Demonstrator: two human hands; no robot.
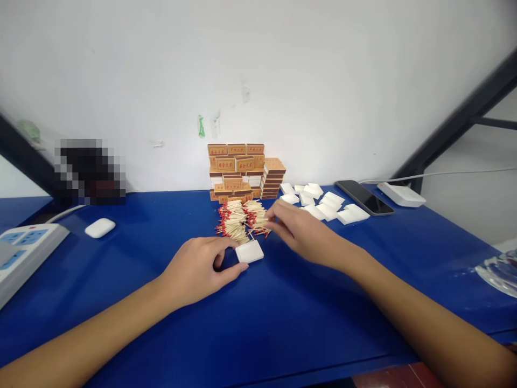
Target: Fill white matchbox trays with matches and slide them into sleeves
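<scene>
Left hand steadies a white tray as the right reaches into the matches

Taking the small white tray [249,251] as the centre of a dial on the blue tabletop [226,334], with 12 o'clock toward the wall, the left hand [197,269] rests between 8 and 9. Its thumb and fingers curve around the tray's near end, gripping it lightly at the corners. The right hand [301,229] comes in from 2 o'clock, thumb and forefinger drawn close together at the edge of the red-tipped matches [234,221]; whether a match is pinched between them cannot be told.

The matches lie in two heaped bundles around 12 o'clock. Just behind them stands a wall of orange-brown matchboxes [224,163], with a neat column of boxes [273,175] beside it at 1. Toward 2 o'clock, loose white trays [329,199] lie scattered, then a dark phone [363,196] and a flat white device [399,194]. A white rounded case [100,228] sits near 9, a power strip [38,253] beyond it.
</scene>
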